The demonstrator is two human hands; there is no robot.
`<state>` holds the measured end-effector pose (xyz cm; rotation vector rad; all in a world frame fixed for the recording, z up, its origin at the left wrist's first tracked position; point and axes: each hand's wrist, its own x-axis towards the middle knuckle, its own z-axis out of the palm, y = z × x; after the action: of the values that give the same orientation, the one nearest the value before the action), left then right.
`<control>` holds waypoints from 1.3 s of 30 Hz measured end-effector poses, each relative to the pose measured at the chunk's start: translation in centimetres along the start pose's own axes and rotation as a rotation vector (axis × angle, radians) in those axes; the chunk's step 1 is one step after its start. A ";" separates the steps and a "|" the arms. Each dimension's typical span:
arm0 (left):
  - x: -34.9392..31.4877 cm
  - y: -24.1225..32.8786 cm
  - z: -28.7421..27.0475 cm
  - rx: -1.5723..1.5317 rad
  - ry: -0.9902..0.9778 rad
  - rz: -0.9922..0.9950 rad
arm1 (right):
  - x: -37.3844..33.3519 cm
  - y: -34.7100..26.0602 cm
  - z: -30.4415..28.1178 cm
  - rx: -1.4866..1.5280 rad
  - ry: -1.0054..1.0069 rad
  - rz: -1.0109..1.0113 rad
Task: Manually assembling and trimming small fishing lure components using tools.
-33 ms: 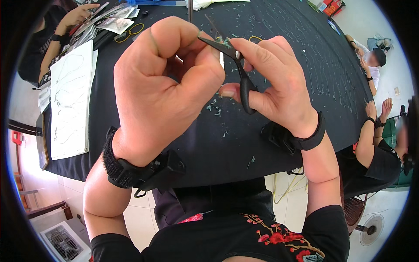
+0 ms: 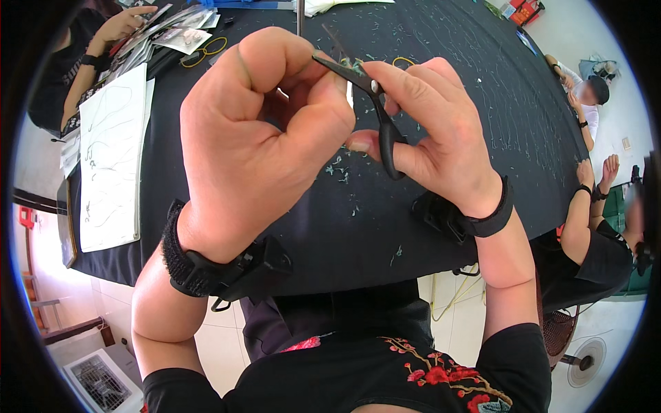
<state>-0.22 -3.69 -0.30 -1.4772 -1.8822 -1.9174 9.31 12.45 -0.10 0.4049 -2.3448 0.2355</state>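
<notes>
Black-handled scissors are in my right hand, with the thumb at the handle and the index finger along the blades. One blade reaches the fingertips of my left hand; the other points up and away. My left hand is closed in a pinch, and its curled fingers mostly hide what they hold. A thin greenish strand loops round its index finger. Greenish thread fluff clings between the blades, and a small white edge shows beside the left fingertips. Beneath the hands, thread scraps lie on the black tablecloth.
White paper sheets with drawn lines lie at the table's left. Behind them are packets and a yellow loop. Long pale threads spread across the right side. Other people sit at left and right; a thin metal pole stands beyond my hands.
</notes>
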 end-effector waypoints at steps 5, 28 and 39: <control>0.0 -0.2 -0.1 0.025 -0.014 0.001 | 0.0 0.0 -0.2 0.012 -0.020 0.026; 0.1 -0.5 -0.1 0.004 -0.049 0.020 | 0.0 -0.2 -1.6 0.076 -0.099 0.125; 0.1 0.1 0.6 -0.114 0.109 -0.091 | 0.0 -0.2 -1.5 0.163 -0.094 0.129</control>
<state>0.08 -3.18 -0.26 -1.3057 -1.8519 -2.1314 10.29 12.68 1.00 0.3503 -2.4556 0.4812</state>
